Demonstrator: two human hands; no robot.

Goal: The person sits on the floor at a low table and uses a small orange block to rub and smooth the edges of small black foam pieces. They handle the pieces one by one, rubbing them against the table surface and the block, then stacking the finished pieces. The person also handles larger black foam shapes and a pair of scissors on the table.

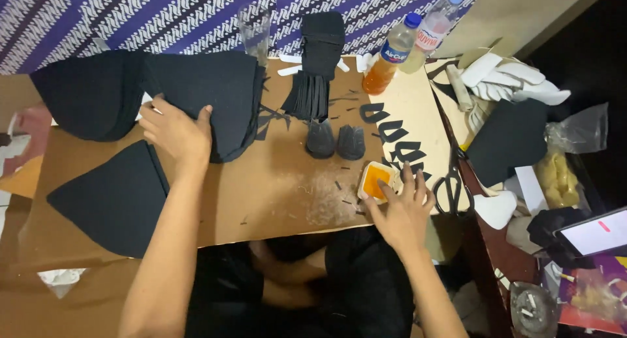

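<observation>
Two hands: both at work over a brown cardboard surface point(261, 194).
Left hand point(175, 134): laid flat, fingers spread wide, on a stack of black curved pieces point(209, 93) at the far left of the surface; pressing down on it, gripping nothing.
Right hand point(403, 214): fingers loosely open, fingertips point(381, 184) touching the near rim of a small white tub of orange paste point(375, 180) near the right edge of the surface.
Second black stack point(88, 93): just left of the first, touching it.
Single black piece point(114, 197): lying flat, near left, below the left hand.
Small black moulded shapes point(336, 141): a pair side by side at mid-surface, just left of the tub and farther off.
Black strips point(313, 93): a fanned bundle beyond the pair.
Black cut-outs point(395, 134): a row on the pale board, far side of the tub.
Scissors point(452, 184): black, just right of the right hand.
Bottles point(392, 50): two lying at the far right, one holding orange liquid.
White gloves point(516, 80): far right.
</observation>
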